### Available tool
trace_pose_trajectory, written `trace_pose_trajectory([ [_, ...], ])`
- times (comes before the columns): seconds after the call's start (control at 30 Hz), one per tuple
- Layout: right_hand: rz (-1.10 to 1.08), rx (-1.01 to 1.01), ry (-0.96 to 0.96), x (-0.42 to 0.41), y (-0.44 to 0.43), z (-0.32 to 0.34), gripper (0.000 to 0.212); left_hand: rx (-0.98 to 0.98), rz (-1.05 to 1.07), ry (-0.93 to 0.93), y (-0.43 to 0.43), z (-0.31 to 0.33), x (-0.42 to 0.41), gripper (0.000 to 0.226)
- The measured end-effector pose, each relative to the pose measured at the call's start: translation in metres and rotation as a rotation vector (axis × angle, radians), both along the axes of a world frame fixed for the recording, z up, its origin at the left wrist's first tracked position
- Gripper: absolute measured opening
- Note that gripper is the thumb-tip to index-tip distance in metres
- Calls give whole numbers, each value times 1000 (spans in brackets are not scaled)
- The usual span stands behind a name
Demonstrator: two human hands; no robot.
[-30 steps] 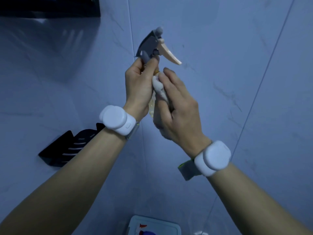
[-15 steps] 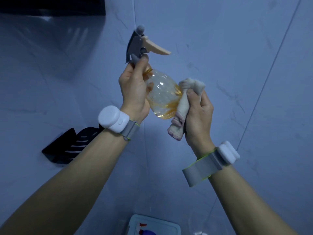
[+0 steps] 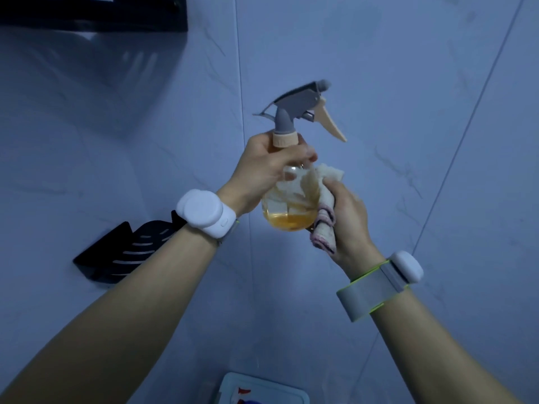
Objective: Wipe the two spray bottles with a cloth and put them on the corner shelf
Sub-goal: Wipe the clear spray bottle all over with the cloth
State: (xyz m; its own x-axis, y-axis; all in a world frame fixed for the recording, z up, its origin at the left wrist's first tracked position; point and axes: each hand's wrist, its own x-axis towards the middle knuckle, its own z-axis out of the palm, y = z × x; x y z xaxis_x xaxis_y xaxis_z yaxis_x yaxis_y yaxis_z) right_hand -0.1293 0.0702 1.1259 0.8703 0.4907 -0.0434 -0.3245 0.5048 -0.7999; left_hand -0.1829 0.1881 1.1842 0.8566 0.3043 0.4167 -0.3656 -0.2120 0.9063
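A clear round spray bottle (image 3: 287,211) with amber liquid, a grey head and a peach trigger is held upright in front of the tiled wall corner. My left hand (image 3: 268,170) grips it round the neck and shoulder. My right hand (image 3: 348,217) grips a bunched white cloth (image 3: 323,225) with a pink edge and presses it against the bottle's right side. A black corner shelf (image 3: 122,255) hangs on the wall at lower left, partly hidden by my left forearm. A second bottle's red and blue top shows in a pale box (image 3: 262,389) at the bottom edge.
A second black shelf (image 3: 96,13) is fixed high on the left wall at the top of the frame. Pale marbled wall tiles fill the rest of the view, with the wall corner line running down just left of the bottle.
The bottle has turned upright, its trigger now pointing right and down. My right hand with the cloth has come close against the bottle's right side and lower body.
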Motion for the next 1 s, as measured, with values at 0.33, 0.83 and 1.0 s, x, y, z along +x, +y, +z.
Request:
trace_pose_trajectory([
  [0.33,-771,-182,-1227,21,-32,42,20,166,113,168,-7,-8,0,11],
  [0.83,-830,-529,-2208,44,-21,46,22,341,142,253,-12,-8,-1,7],
  [1.0,-918,-478,-2089,43,-18,51,23,341,157,252,-14,-1,-2,9],
])
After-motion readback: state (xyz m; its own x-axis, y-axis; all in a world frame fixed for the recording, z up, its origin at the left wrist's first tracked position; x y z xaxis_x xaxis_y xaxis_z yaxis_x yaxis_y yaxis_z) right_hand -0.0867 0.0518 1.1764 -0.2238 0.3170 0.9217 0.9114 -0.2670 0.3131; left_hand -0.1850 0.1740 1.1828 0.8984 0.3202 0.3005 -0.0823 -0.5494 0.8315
